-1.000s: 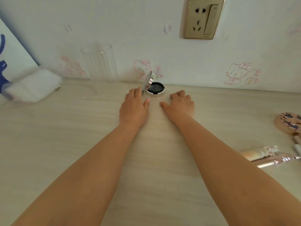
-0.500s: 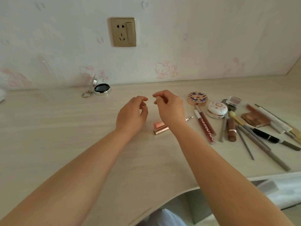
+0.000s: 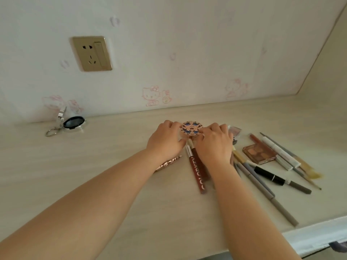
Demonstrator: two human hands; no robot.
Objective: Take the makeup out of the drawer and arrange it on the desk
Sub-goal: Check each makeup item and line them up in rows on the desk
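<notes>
A round rose-gold compact [image 3: 191,128] with a blue flower pattern sits on the pale wooden desk [image 3: 105,184], near the wall. My left hand [image 3: 166,140] grips its left side with curled fingers and thumb. My right hand [image 3: 216,145] grips its right side. Just in front of the compact lie two dark-red lip gloss tubes [image 3: 198,170]. A glittery rose-gold tube [image 3: 170,163] pokes out from under my left wrist. An open silver compact [image 3: 72,123] with a key ring stands far left by the wall.
To the right lie a brown eyeshadow palette [image 3: 260,153], a black pen-like liner [image 3: 281,180], several grey pencils [image 3: 262,190] and brushes [image 3: 293,160]. The desk's front edge [image 3: 315,225] runs at lower right. A gold wall socket [image 3: 92,53] is above.
The view swung right from the silver compact. Both hands moved from the desk's middle to the patterned round compact and took hold of it from either side.
</notes>
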